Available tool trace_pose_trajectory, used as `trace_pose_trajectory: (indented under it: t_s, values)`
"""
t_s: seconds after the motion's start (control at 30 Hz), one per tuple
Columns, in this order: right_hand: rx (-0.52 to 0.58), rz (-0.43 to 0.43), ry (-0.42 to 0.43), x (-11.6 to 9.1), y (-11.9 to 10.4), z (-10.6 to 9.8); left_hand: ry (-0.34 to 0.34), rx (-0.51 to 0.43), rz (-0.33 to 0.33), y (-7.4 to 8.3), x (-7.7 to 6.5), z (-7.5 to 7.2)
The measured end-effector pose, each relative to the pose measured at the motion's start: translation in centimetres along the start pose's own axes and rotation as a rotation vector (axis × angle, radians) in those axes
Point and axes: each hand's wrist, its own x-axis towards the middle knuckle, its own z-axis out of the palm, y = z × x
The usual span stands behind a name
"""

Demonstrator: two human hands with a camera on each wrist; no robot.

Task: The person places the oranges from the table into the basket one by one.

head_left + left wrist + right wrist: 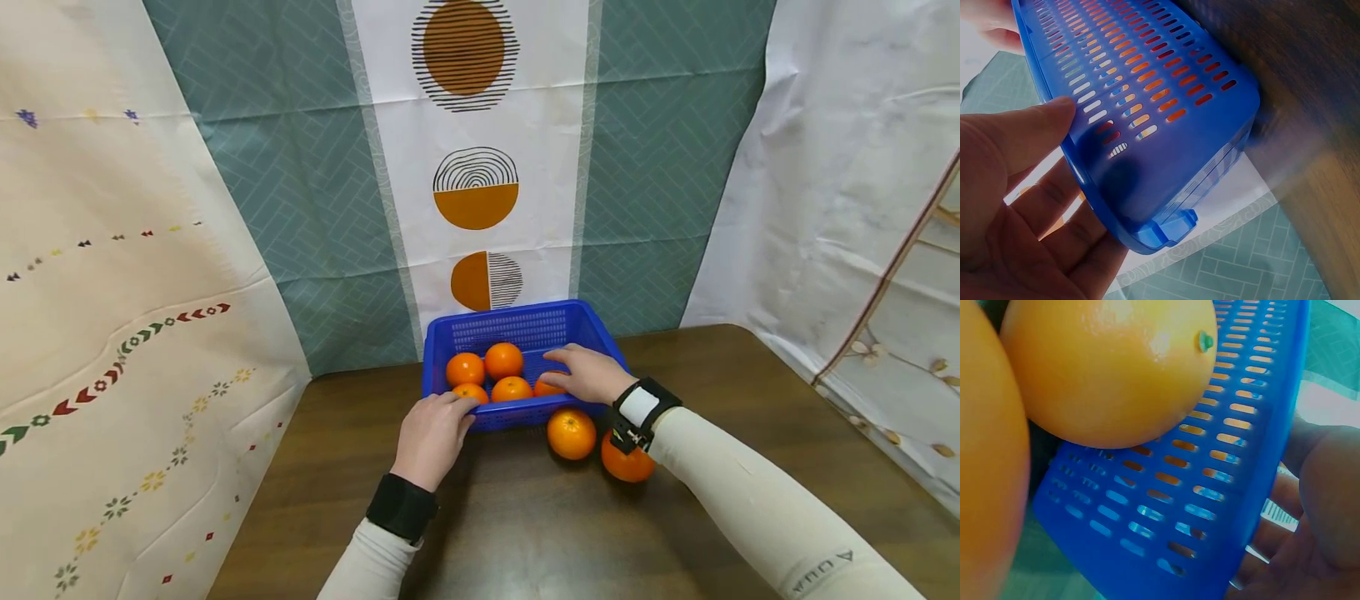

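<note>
Basket (510,414), table's (525,533) far edge: five oranges (504,360) already in. Remaining: two loose oranges (572,433), outside its near-right corner. Left hand (430,433): thumb and fingers pinching near-left rim. Right hand (590,372): fingers half-bent over near-right orange; grip hidden, cannot tell.

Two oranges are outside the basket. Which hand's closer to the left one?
The right hand. It reaches over the front edge of the basket, just beyond that orange. The left hand is at the basket's front-left corner, farther off to the orange's left.
</note>
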Motion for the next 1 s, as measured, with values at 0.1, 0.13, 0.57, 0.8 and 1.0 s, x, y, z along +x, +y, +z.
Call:
trace_pose_trajectory:
  t_s: [0.1, 0.13, 0.57, 0.8, 1.0]
  values:
    - [-0.026, -0.027, 0.036, -0.6, -0.4, -0.3, 0.018, 0.012, 0.007, -0.1, -0.1, 0.0]
    - [-0.036, -0.035, 0.049, -0.9, -0.5, -0.4, 0.023, 0.015, 0.009, -0.1, -0.2, -0.1]
    - [-0.086, -0.047, 0.146, -3.9, -0.6, -0.8, 0.027, 0.008, 0.018, -0.1, -0.2, -0.1]
    - [-0.116, -0.085, 0.205, -5.5, -0.8, -1.0, 0.018, 0.006, 0.011, 0.0, -0.2, -0.2]
    - [-0.165, -0.167, 0.276, -6.7, -1.2, -0.9, 0.019, -0.003, 0.013, 0.0, -0.2, -0.2]
